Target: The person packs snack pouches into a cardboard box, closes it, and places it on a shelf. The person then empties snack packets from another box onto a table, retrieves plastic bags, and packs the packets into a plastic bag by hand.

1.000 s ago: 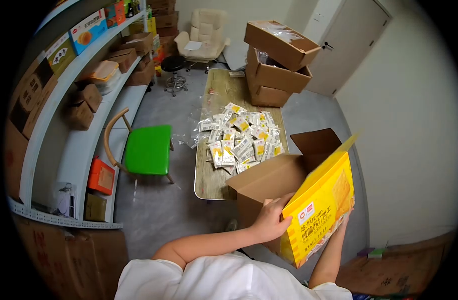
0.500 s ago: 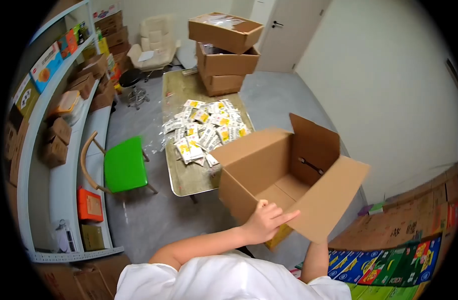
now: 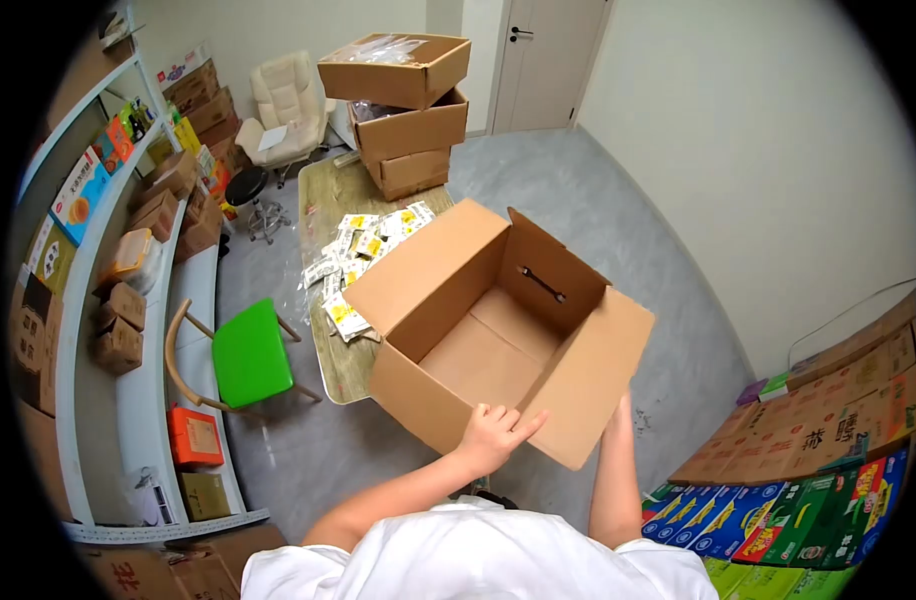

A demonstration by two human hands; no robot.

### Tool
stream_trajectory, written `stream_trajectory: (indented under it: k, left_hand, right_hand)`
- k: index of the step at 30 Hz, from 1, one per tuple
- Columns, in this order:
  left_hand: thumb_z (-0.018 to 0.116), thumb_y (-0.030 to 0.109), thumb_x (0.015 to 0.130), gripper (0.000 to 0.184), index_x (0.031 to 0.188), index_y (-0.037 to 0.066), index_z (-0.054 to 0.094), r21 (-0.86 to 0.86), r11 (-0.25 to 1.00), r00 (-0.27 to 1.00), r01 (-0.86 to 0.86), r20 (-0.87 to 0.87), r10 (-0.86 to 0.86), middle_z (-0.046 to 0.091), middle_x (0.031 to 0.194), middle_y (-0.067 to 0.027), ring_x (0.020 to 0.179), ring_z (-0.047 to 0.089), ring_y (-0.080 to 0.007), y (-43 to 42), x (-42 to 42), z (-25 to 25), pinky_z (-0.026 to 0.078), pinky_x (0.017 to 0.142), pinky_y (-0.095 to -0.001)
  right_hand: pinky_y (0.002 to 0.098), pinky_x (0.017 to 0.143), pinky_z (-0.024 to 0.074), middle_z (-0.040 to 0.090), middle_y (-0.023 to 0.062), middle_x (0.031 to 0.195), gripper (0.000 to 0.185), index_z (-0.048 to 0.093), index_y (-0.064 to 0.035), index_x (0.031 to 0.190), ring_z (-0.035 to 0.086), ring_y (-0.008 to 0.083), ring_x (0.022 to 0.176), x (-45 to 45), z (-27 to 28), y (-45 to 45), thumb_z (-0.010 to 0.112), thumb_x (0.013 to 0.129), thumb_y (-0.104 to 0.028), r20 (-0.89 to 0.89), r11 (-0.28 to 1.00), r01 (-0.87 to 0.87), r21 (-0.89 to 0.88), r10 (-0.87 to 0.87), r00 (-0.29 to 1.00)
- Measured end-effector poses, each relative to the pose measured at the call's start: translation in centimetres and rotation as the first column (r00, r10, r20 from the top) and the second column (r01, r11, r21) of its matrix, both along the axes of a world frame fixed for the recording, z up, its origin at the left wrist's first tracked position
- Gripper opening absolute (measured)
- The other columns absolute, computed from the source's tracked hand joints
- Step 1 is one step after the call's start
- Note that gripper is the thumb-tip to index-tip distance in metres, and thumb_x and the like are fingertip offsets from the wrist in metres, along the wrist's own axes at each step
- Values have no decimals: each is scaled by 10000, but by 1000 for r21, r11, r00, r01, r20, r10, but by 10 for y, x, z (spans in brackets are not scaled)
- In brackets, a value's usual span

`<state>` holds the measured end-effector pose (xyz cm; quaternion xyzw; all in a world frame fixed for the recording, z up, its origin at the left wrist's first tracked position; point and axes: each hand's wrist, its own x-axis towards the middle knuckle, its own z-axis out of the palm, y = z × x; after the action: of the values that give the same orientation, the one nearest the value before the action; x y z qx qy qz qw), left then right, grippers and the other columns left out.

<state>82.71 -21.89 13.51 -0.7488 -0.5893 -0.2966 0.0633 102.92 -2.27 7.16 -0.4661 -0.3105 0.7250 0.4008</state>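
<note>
Grey floor [image 3: 668, 220] borders a carton [image 3: 130, 578] marked "花"; left fingers [image 3: 492, 414] grip an open box [image 3: 423, 400] (right fingers [image 3: 621, 411] half-hidden, grip unclear).

The left hand [image 3: 490, 440] grips the near rim of an open carton [image 3: 418, 400]. The right hand [image 3: 618, 418] (partly hidden) is at the outer side of the right flap [image 3: 598, 375]. The carton overlaps the tabletop [image 3: 343, 372] in view. Small printed packets [image 3: 346, 318] lie left of the carton. Stacked boxes [image 3: 408, 130] occupy the far end. A green chair [image 3: 250, 355] stands left, near shelving [image 3: 138, 400].
</note>
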Motion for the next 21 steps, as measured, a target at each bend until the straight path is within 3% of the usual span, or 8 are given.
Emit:
stream_trajectory:
  k: [3, 5, 6, 9, 11, 13, 19, 21]
  left_hand:
    - [615, 47, 640, 694, 1304, 231, 532, -82, 997, 1000, -6, -24, 4, 493, 747, -27, 676, 470, -203, 7, 0, -20, 308, 628, -352]
    - [589, 55, 683, 659, 1315, 228, 521, -87, 996, 999, -7, -49, 3, 492, 759, -37, 685, 472, -205, 15, 1, -26, 317, 625, -356]
    - [563, 63, 725, 625, 1326, 225, 511, -91, 996, 997, -11, -74, 5, 491, 770, -47, 694, 473, -208, 19, 3, -27, 325, 623, -359]
    - [563, 69, 732, 614, 1330, 197, 506, -91, 995, 994, -30, -109, 20, 493, 782, -46, 708, 470, -208, 31, 14, -24, 326, 634, -358]
    - [564, 66, 734, 614, 1335, 176, 498, -95, 995, 996, -30, -86, 21, 494, 788, -49, 717, 475, -211, 39, 24, -29, 330, 640, -362]
    - [565, 63, 737, 615, 1340, 155, 489, -101, 994, 998, -37, -58, 31, 496, 793, -51, 727, 479, -214, 43, 31, -30, 333, 647, -365]
    - [619, 54, 699, 644, 1323, 112, 473, -187, 977, 992, -106, 49, 118, 519, 824, -52, 775, 510, -229, 40, 25, -32, 350, 673, -397]
    - [673, 135, 694, 648, 1310, 113, 471, -274, 955, 987, -115, 74, 140, 538, 925, -81, 891, 519, -251, 36, 18, -25, 374, 821, -475]
  right_hand:
    - [282, 727, 474, 627, 50, 900, 265, 578, -39, 963, 594, 137, 815, 37, 15, 5, 502, 942, -292, 213, 965, 211, 155, -241, 947]
    - [245, 658, 453, 612, 26, 835, 150, 599, -25, 902, 558, 96, 746, 47, 41, -4, 536, 924, -158, 374, 686, 164, 709, -564, 736]
    - [238, 639, 444, 593, 7, 777, 113, 596, -21, 858, 528, 71, 733, 35, 79, -21, 558, 908, -116, 458, 621, 38, 783, -616, 641]
    - [296, 678, 475, 642, 75, 812, 215, 613, -13, 891, 593, 160, 737, 12, 102, -41, 569, 900, -223, 605, 774, -183, 607, -299, 738]
    - [384, 680, 505, 672, 156, 830, 379, 639, 1, 946, 644, 282, 764, -15, 84, -43, 557, 898, -366, 823, 658, -499, 563, -394, 409]
    - [450, 704, 508, 666, 224, 893, 563, 617, 21, 1080, 640, 387, 844, -41, 99, -44, 512, 889, -499, 972, 690, -699, 187, -234, 29]
    - [439, 818, 499, 605, 309, 1069, 913, 273, 49, 1407, 601, 413, 1011, -69, 38, -20, 527, 826, -609, 966, 802, -596, 39, 122, 227]
    - [437, 836, 494, 573, 318, 1129, 930, 187, 55, 1426, 586, 397, 1054, -74, 14, -14, 559, 823, -549, 934, 817, -573, 69, 150, 325]
